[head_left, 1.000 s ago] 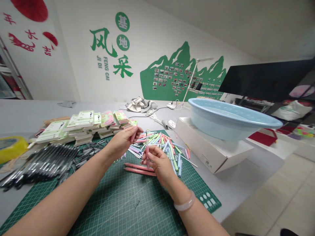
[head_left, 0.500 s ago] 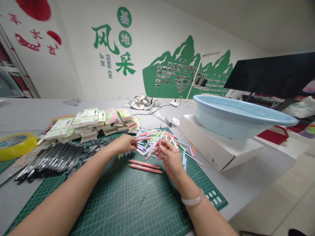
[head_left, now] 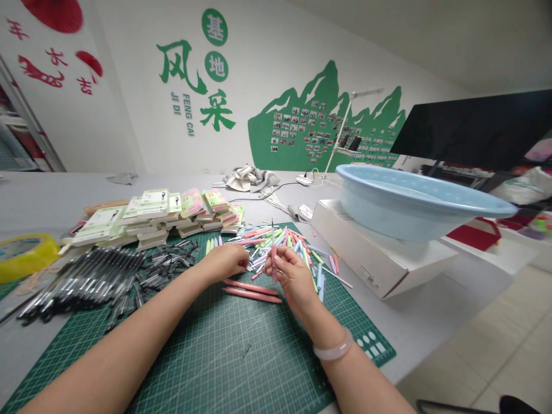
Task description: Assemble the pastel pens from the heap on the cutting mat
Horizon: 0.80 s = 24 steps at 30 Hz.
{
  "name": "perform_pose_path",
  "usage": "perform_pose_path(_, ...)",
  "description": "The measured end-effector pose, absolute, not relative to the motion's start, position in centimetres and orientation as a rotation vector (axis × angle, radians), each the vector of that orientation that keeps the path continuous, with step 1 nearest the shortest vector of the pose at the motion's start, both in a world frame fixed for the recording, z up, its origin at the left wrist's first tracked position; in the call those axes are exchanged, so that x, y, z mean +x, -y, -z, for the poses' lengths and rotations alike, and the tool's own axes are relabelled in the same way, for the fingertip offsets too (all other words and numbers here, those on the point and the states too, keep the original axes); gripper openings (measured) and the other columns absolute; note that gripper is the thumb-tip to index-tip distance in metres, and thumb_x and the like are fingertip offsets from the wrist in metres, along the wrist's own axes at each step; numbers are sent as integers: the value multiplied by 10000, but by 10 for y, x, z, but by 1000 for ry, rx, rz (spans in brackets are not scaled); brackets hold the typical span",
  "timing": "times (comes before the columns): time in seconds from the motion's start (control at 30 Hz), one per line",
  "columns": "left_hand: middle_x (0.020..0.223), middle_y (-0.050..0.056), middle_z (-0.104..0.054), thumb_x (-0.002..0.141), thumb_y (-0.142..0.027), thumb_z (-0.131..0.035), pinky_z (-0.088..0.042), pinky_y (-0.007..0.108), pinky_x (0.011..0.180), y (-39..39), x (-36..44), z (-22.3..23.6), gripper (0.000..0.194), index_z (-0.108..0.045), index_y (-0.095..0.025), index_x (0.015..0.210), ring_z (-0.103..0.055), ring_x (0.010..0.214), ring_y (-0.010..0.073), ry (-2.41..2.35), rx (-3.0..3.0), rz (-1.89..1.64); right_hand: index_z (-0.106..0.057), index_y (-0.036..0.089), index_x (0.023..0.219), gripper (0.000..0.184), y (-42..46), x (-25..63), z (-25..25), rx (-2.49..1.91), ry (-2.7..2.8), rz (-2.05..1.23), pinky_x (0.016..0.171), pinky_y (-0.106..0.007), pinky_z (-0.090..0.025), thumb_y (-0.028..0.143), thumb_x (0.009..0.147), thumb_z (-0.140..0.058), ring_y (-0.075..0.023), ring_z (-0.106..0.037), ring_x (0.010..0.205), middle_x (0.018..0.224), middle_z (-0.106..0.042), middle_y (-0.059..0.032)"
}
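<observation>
My right hand (head_left: 291,275) is closed around a pink pen barrel (head_left: 273,253) held upright, a thin refill tip sticking out of its top. My left hand (head_left: 226,261) reaches into the near edge of a pile of pastel pen parts (head_left: 276,241), fingers pinched together over the small pieces; what they grip is hidden. Two assembled pink pens (head_left: 252,291) lie side by side on the green cutting mat (head_left: 207,356) just below both hands.
Black pen refills (head_left: 86,282) are heaped on the left, with stacked green and pink packets (head_left: 159,213) behind them. A yellow tape roll (head_left: 23,256) sits far left. A light blue basin (head_left: 409,201) rests on a white box (head_left: 366,247) at right.
My left hand came down from beside the upright pen to the pile of parts on the mat. My right hand kept the pink barrel upright and sank slightly.
</observation>
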State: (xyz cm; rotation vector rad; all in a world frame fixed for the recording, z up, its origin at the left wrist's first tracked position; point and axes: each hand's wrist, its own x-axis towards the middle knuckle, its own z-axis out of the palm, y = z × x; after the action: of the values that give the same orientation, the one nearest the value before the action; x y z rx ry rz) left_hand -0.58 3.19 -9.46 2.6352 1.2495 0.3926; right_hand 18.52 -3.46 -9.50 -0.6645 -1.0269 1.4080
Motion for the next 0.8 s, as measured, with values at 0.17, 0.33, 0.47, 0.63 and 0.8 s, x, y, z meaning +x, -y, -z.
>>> perform_pose_path(0.17,639,28,-616,638,-162,-546,-289,261,543,-30,-3,94,95,-605,-200,574,-511,608,158,-1310,2604,-425,-599,177,838,158,35,184,96,-652,1046,-1411,653,-289,-463,302,749,-640,-133,-564,634,711,-617,-19)
perform_pose_path(0.33,590,-14,-535,651,-224,-557,-291,229,521,-27,-5,68,58,-598,-183,653,-444,555,115,-1262,2212,-946,-593,181,855,152,35,182,99,-660,1107,-1396,616,-281,-458,303,769,-617,-135,-557,626,712,-609,-16)
perform_pose_path(0.47,622,-16,-531,692,-282,-575,-186,208,431,-21,-7,43,122,-556,-162,705,-294,428,52,-966,1605,-1131,-585,179,873,129,36,179,101,-669,1208,-1372,620,-271,-432,285,799,-584,-134,-557,630,713,-613,-15)
perform_pose_path(0.63,571,-50,-451,677,-274,-637,-132,195,402,-11,-2,28,165,-566,-163,775,-221,405,26,-743,1296,-1238,-592,181,841,103,40,175,99,-663,1290,-1354,621,-260,-408,273,795,-584,-131,-548,634,701,-616,-10)
perform_pose_path(0.8,488,-80,-315,684,-272,-650,-149,188,408,-8,2,28,167,-586,-158,787,-218,410,34,-759,1304,-1266,-589,178,856,111,41,174,97,-679,1307,-1349,608,-253,-401,272,800,-575,-130,-543,628,702,-613,-9)
